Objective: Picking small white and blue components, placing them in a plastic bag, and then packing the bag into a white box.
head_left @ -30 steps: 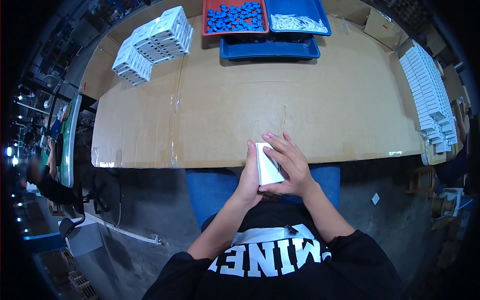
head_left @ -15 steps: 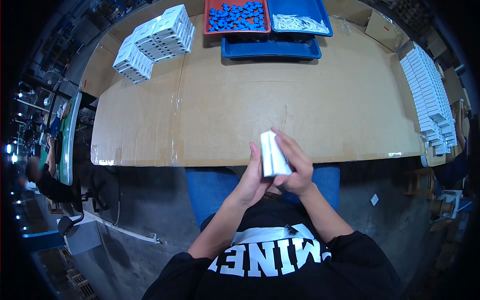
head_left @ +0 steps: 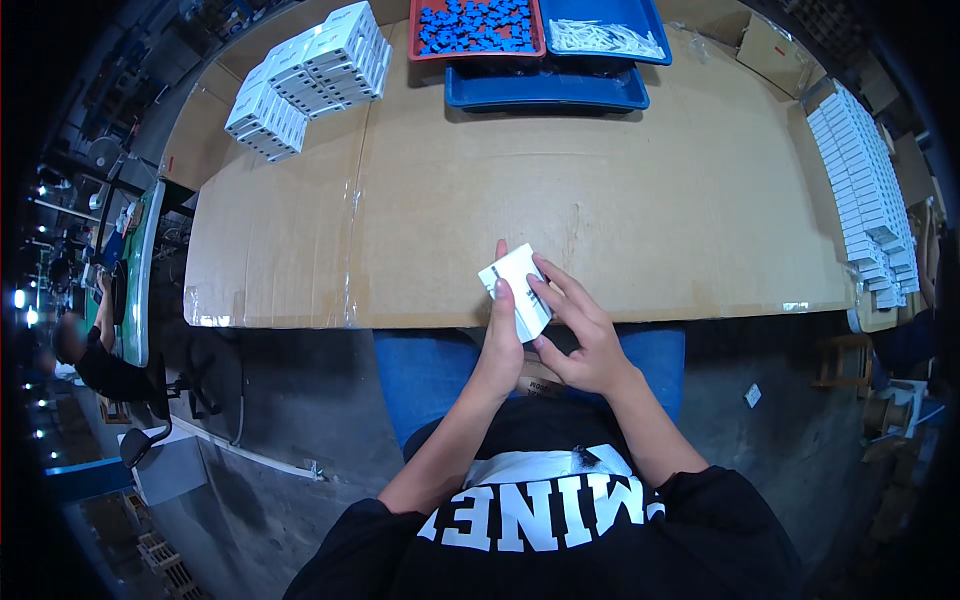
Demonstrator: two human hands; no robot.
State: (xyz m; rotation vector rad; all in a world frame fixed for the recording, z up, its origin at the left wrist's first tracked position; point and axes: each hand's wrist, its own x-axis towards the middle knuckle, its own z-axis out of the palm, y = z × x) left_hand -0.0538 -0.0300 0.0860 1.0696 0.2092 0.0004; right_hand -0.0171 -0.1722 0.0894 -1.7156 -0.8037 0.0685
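Your left hand (head_left: 502, 350) grips the white box (head_left: 524, 299) from the left, your right hand (head_left: 594, 350) from the right; it looks light and stiff, so hold its sides.

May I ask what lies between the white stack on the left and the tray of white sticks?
The head view shows a red tray holding small blue pieces, plus some brown cardboard.

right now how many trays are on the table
3: a red tray at the far side, a blue tray just right of it, and a second blue tray on their near side. More could be hidden beneath.
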